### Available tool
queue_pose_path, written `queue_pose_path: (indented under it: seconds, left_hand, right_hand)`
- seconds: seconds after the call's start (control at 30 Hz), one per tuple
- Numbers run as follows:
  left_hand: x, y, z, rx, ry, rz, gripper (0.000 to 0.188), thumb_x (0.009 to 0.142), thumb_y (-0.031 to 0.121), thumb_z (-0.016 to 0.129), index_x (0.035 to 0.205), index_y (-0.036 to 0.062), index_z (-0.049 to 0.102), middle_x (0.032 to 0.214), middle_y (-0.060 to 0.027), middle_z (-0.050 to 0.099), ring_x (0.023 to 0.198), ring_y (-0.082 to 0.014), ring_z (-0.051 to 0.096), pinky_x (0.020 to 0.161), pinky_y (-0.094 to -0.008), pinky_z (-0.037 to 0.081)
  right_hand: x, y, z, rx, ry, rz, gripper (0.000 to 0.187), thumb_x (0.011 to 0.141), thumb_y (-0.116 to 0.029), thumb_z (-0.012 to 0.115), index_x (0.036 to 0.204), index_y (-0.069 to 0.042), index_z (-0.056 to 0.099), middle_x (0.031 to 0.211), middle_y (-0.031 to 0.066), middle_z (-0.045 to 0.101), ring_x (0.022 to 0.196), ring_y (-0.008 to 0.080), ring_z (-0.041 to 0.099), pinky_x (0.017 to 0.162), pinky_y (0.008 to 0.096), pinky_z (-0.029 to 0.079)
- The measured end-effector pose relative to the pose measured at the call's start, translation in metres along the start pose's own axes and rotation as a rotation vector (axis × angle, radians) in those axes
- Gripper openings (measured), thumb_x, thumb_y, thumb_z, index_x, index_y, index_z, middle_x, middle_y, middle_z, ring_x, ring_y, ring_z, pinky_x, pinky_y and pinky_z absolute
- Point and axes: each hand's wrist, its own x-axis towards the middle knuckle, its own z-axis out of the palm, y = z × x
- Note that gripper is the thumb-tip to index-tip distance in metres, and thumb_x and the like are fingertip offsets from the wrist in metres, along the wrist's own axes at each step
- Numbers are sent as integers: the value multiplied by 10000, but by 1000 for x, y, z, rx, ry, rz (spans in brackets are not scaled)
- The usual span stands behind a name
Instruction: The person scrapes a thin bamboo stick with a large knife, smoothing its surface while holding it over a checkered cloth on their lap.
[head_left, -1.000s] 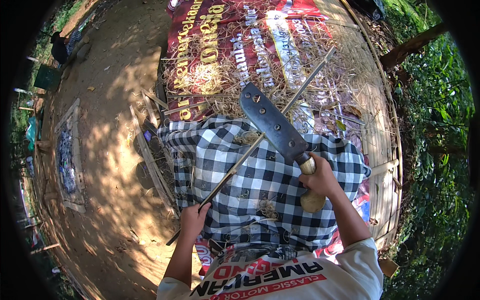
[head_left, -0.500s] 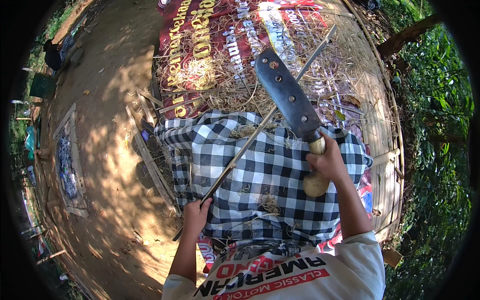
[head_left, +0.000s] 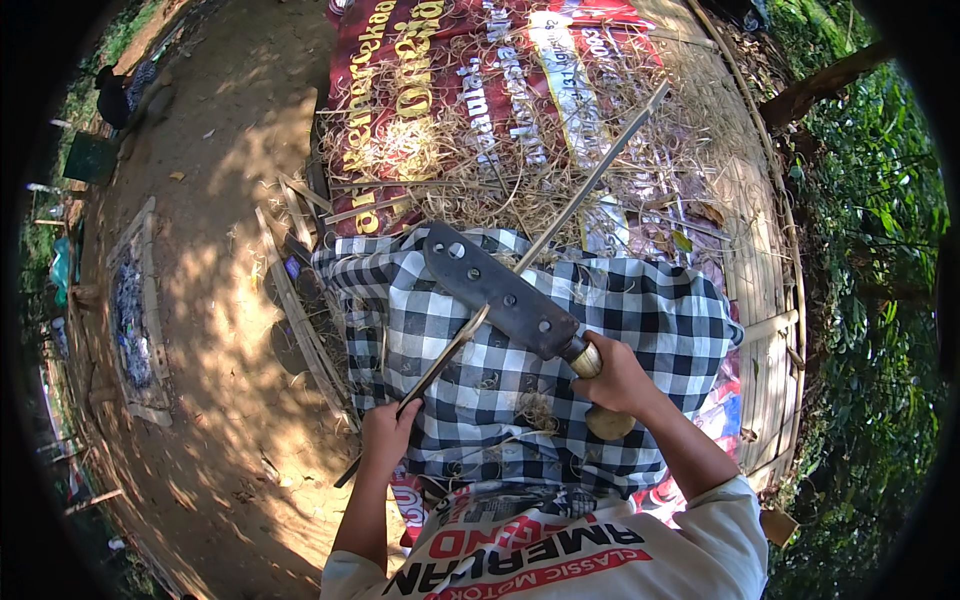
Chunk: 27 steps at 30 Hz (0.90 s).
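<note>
My right hand (head_left: 622, 375) is closed around the pale wooden handle of a broad, dark-bladed knife (head_left: 508, 305), whose blade has a row of round rivets or holes. The handle ends in a round knob below my fist. Lying across a long thin strip of what looks like bamboo (head_left: 605, 165), the blade hides part of it, and a small sliver stands up at the blade's lower edge. In my left hand (head_left: 386, 430) I grip the strip near its lower, darker end; its far end points up and right. Beneath both is a black-and-white checked cloth (head_left: 440, 365) over my lap.
Curly shavings (head_left: 430, 140) cover a red printed sheet (head_left: 350, 55) ahead, on a slatted bamboo platform (head_left: 755, 230). Long split pieces (head_left: 300, 320) lean at the left, over the dirt ground (head_left: 220, 300). A wood-framed ash bed (head_left: 130, 310) lies farther left; green plants (head_left: 880, 300) grow at the right.
The knife and my right hand have moved down and left, bringing the blade nearer me along the strip. A sliver now shows by the blade. My left hand stays nearly in place.
</note>
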Motion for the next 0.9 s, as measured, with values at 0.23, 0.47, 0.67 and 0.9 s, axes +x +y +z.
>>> queue_pose_path:
  seconds: [0.23, 0.47, 0.67, 0.9]
  left_hand:
    - [-2, -14, 9, -35, 5, -3, 460, 930, 395, 620, 756, -29, 657, 591, -233, 551, 567, -410, 579, 517, -421, 429]
    - [-3, -13, 6, -22, 17, 20, 457, 928, 404, 620, 767, -21, 671, 589, -227, 558, 566, -415, 579, 513, -426, 426]
    - [-1, -6, 4, -2, 34, 20, 469, 923, 421, 622, 765, -18, 674, 584, -232, 554, 551, -409, 573, 503, -427, 420]
    - [-3, -9, 9, -31, 67, 49, 444, 918, 378, 646, 734, -27, 650, 577, -235, 536, 532, -419, 546, 486, -412, 407]
  right_hand:
    - [14, -7, -8, 227, 203, 117, 458, 648, -43, 720, 1081, 35, 590, 820, 197, 664, 741, 291, 652, 718, 383, 511]
    - [-4, -16, 1, 73, 15, 11, 370, 639, -65, 732, 976, 23, 606, 825, 223, 662, 777, 409, 652, 697, 407, 508]
    - [-17, -4, 33, 104, 59, -10, 531, 612, -102, 761, 1098, 28, 594, 863, 192, 666, 777, 293, 639, 770, 371, 505]
    - [-12, 0, 22, 328, 58, 144, 453, 639, -56, 723, 1063, 40, 597, 789, 138, 642, 715, 216, 622, 676, 348, 501]
